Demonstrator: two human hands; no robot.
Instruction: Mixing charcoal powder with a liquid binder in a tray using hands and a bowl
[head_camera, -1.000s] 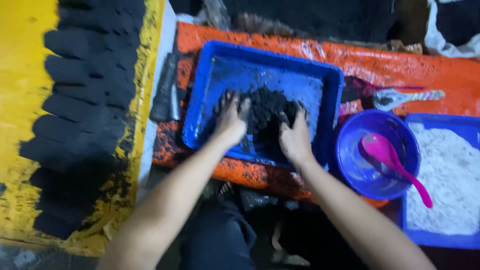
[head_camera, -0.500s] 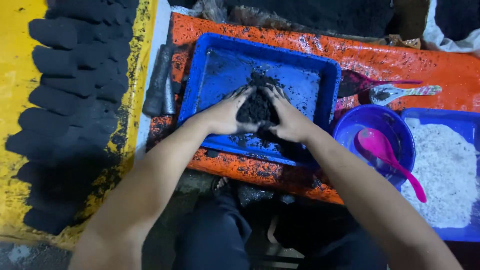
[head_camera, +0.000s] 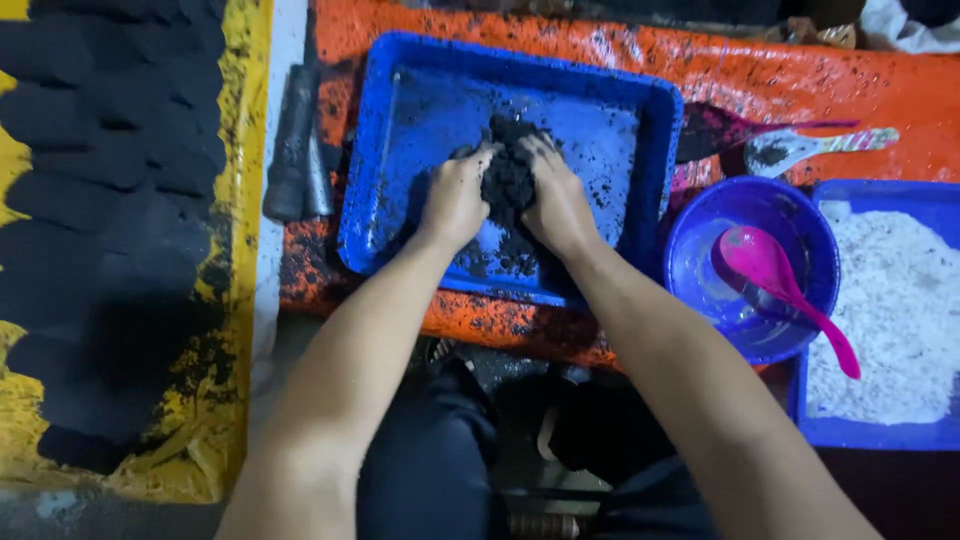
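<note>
Since 1 s ago both hands drew together w/ loose black mix now heaped. Left hand (head_camera: 455, 200) & right hand (head_camera: 555, 205) cup black lump (head_camera: 507, 175) between them, mid blue tray (head_camera: 400, 110) on orange tabletop (head_camera: 780, 70); purple bowl (head_camera: 690, 250) w/ pink spoon (head_camera: 770, 275) just beside.

A dark, crumbly black lump (head_camera: 508, 170) sits mid blue tray (head_camera: 420, 110).
</note>
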